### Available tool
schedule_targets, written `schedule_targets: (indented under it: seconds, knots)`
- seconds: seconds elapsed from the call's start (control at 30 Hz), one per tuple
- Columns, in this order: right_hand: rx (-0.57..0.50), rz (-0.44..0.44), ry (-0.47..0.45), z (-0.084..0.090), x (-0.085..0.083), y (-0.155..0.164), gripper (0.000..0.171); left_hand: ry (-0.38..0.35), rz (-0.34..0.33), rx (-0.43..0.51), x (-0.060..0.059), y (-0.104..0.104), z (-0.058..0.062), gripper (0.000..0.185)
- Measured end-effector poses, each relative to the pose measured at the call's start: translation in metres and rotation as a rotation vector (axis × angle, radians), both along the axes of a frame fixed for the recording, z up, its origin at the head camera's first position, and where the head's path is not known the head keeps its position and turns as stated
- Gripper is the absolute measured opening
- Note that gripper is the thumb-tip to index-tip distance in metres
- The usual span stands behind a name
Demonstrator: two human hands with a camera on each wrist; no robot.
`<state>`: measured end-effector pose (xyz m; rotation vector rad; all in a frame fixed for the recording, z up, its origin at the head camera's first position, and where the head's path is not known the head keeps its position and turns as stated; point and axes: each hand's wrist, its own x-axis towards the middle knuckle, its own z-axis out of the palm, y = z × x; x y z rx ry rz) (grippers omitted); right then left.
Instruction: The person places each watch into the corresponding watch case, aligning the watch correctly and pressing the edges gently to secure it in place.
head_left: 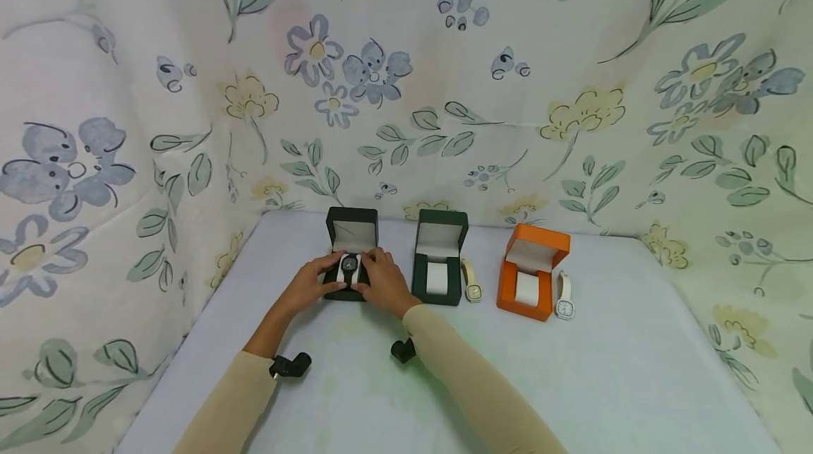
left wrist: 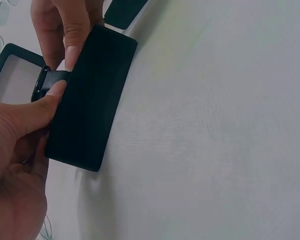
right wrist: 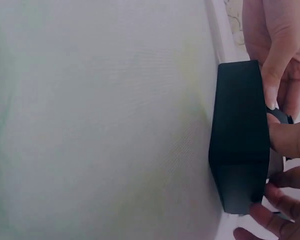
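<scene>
A black-strapped wristwatch [head_left: 349,265] sits around a white cushion [head_left: 341,276] at the open black watch box [head_left: 352,214]. My left hand [head_left: 306,287] holds the watch and cushion from the left, its thumb [left wrist: 52,95] on the dark strap. From the right, my right hand [head_left: 386,280] grips the same watch and cushion, fingers along the box's side. In the left wrist view the box's dark front wall [left wrist: 92,95] hides the lower part of the cushion. The right wrist view shows both thumbs close together behind the front wall [right wrist: 240,115].
Right of the hands stands an open green watch box [head_left: 437,217] with a white cushion, a gold watch [head_left: 473,291] beside it. Farther right is an open orange box [head_left: 540,234], then a silver-white watch [head_left: 564,307]. A floral curtain [head_left: 406,87] hangs behind the white table [head_left: 356,397].
</scene>
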<state>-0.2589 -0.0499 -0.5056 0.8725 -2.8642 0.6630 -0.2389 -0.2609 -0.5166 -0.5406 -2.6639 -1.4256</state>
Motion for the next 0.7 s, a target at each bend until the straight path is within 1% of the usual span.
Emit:
schedule_targets:
  seconds: [0.17, 0.27, 0.47, 0.57, 0.7]
  knots:
    - [0.031, -0.001, -0.014, 0.001, 0.000, 0.000, 0.070, -0.020, 0.002, -0.033, 0.000, 0.000, 0.005, 0.068]
    - [0.051, 0.001, -0.018, 0.001, 0.000, 0.001, 0.071, -0.019, -0.003, -0.056, 0.001, 0.001, 0.008, 0.069]
    - [0.043, 0.005, -0.023, 0.003, 0.002, 0.001, 0.070, -0.005, -0.016, -0.074, 0.001, 0.004, 0.010, 0.068]
    - [0.067, 0.009, -0.015, 0.004, 0.002, 0.001, 0.069, -0.015, -0.022, -0.081, 0.001, 0.003, 0.010, 0.068]
    - [0.087, 0.002, -0.005, 0.003, 0.003, 0.000, 0.068, -0.014, -0.034, -0.124, 0.001, 0.003, 0.012, 0.069]
